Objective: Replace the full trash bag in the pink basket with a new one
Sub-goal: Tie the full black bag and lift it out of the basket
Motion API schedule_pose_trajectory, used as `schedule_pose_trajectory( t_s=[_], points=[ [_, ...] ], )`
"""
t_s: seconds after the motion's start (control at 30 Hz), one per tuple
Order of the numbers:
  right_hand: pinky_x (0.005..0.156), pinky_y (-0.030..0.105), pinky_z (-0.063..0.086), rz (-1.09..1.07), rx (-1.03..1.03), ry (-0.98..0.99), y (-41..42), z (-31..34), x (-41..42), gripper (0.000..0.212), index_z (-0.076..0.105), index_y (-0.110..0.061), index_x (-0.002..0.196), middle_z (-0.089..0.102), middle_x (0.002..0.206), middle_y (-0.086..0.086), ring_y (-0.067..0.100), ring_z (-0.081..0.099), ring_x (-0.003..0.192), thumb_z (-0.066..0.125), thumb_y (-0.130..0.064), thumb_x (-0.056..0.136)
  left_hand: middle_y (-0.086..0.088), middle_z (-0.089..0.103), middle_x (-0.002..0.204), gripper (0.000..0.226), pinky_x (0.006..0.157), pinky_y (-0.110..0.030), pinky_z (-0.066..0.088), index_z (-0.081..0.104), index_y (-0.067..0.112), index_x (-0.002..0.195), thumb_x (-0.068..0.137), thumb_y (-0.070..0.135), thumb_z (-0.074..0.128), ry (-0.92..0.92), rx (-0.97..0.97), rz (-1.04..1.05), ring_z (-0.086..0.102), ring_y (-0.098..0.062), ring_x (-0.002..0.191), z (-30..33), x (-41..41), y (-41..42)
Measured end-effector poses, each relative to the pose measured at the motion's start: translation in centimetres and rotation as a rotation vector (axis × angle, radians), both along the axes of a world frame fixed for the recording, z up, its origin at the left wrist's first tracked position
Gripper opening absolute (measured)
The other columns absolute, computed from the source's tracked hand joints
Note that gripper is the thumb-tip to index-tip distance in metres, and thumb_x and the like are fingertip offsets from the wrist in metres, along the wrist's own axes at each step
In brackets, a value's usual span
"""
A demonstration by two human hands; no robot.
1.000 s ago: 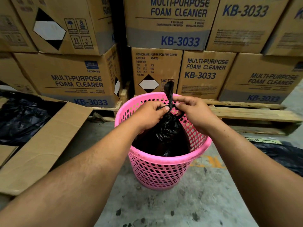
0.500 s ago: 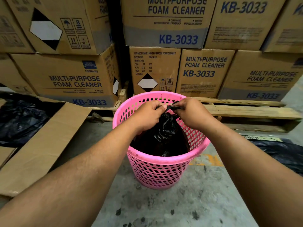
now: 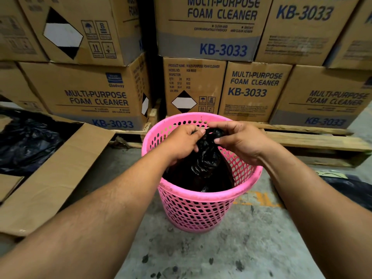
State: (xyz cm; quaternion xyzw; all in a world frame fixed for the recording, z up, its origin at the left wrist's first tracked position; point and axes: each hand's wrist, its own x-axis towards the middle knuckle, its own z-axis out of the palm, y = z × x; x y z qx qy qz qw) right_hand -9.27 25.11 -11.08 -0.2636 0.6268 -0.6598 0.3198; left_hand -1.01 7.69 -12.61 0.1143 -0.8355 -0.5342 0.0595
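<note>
Both hands, left hand (image 3: 184,142) and right hand (image 3: 242,141), pinching the bunched top of the black trash bag (image 3: 207,158) inside the pink basket (image 3: 193,210), middle of the frame.

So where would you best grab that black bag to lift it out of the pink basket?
By the gathered neck at the top of the black bag, coming straight down from above. The pink basket walls surround its body, and both the left hand and the right hand already pinch that bunched neck.
</note>
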Motion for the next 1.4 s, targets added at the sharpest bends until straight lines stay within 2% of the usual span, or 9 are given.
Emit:
schedule_pose_trajectory(
  t_s=[0.1, 0.2, 0.3, 0.47, 0.63, 1.03, 1.2, 1.27, 1.4],
  points=[
    [0.056, 0.015, 0.050, -0.168, 0.067, 0.220, -0.6, -0.3, 0.4, 0.014, 0.077, -0.018, 0.084, 0.075, 0.071, -0.002, 0.004, 0.067, 0.060, 0.074, -0.004, 0.081, 0.002, 0.064, 0.059, 0.023, 0.077, -0.038, 0.046, 0.069, 0.025, 0.092, 0.097, 0.042, 0.053, -0.010, 0.047, -0.004, 0.057, -0.016, 0.063, -0.1, 0.1, 0.0],
    [0.064, 0.030, 0.051, -0.325, 0.126, 0.321, -0.8, -0.1, -0.1, 0.010, 0.072, -0.021, 0.073, 0.070, 0.068, -0.003, 0.015, 0.062, 0.064, 0.076, -0.021, 0.083, 0.006, 0.065, 0.058, 0.013, 0.062, -0.027, 0.045, 0.072, 0.024, 0.089, 0.092, 0.035, 0.065, 0.092, 0.133, 0.101, 0.056, -0.006, 0.051, 0.3, 0.2, -0.7],
    [0.054, 0.030, 0.046, -0.384, 0.203, 0.372, -0.5, 0.7, -0.4, 0.019, 0.064, -0.017, 0.078, 0.064, 0.061, -0.001, 0.017, 0.054, 0.054, 0.068, -0.032, 0.090, 0.004, 0.065, 0.061, 0.009, 0.049, -0.019, 0.045, 0.072, 0.017, 0.084, 0.088, 0.024, 0.072, 0.185, 0.172, 0.184, 0.055, -0.008, 0.049, 1.2, 0.1, -1.8],
    [0.050, 0.024, 0.053, -0.283, 0.098, -0.002, -0.3, 0.1, 0.9, 0.011, 0.061, -0.009, 0.083, 0.065, 0.065, 0.008, 0.011, 0.058, 0.048, 0.061, -0.011, 0.094, -0.003, 0.070, 0.068, 0.007, 0.045, -0.016, 0.044, 0.071, 0.012, 0.089, 0.088, 0.019, 0.071, 0.114, 0.178, 0.162, 0.059, -0.012, 0.051, 1.0, 0.4, -2.3],
    [0.063, 0.036, 0.060, -0.347, 0.081, -0.105, -0.5, 0.9, 1.1, 0.011, 0.068, -0.004, 0.083, 0.069, 0.066, 0.011, 0.021, 0.067, 0.059, 0.059, -0.005, 0.087, -0.006, 0.073, 0.073, 0.006, 0.047, -0.016, 0.045, 0.071, 0.010, 0.091, 0.088, 0.015, 0.071, 0.126, 0.181, 0.134, 0.064, -0.014, 0.056, 1.1, 0.5, -2.3],
    [0.060, 0.023, 0.055, -0.365, 0.285, 0.415, 0.5, 2.9, -0.3, 0.014, 0.076, -0.015, 0.087, 0.073, 0.069, 0.002, 0.010, 0.067, 0.061, 0.070, -0.003, 0.086, -0.002, 0.067, 0.062, 0.007, 0.038, -0.016, 0.036, 0.074, 0.017, 0.089, 0.088, 0.024, 0.073, 0.282, -0.071, 0.289, 0.051, -0.003, 0.041, 3.9, 0.6, -3.4],
    [0.070, 0.020, 0.054, -0.131, 0.860, 0.687, 2.5, 0.0, 0.1, 0.016, 0.077, -0.016, 0.092, 0.075, 0.085, -0.001, 0.012, 0.067, 0.073, 0.072, -0.004, 0.084, -0.003, 0.072, 0.091, 0.012, 0.083, -0.032, 0.050, 0.075, 0.018, 0.093, 0.086, 0.028, 0.073, -0.123, -0.634, 0.115, 0.064, -0.019, 0.090, 0.2, 3.1, -5.1],
    [0.062, 0.016, 0.052, -0.159, 0.848, 0.696, 2.5, 0.3, -0.3, 0.015, 0.077, -0.019, 0.092, 0.073, 0.077, -0.007, 0.003, 0.066, 0.063, 0.072, -0.007, 0.084, -0.004, 0.071, 0.095, 0.012, 0.087, -0.036, 0.049, 0.075, 0.021, 0.093, 0.087, 0.031, 0.072, -0.100, -0.614, 0.160, 0.064, -0.023, 0.091, 0.3, 3.2, -5.4],
    [0.063, 0.034, 0.059, -0.334, 0.648, 0.590, 2.7, 2.6, -1.8, 0.022, 0.075, -0.019, 0.082, 0.071, 0.069, 0.008, 0.017, 0.065, 0.057, 0.066, 0.000, 0.087, -0.004, 0.068, 0.075, 0.011, 0.053, -0.024, 0.042, 0.076, 0.017, 0.092, 0.089, 0.025, 0.070, 0.091, -0.487, 0.200, 0.057, -0.011, 0.060, 3.6, 2.2, -5.4]
  ],
)
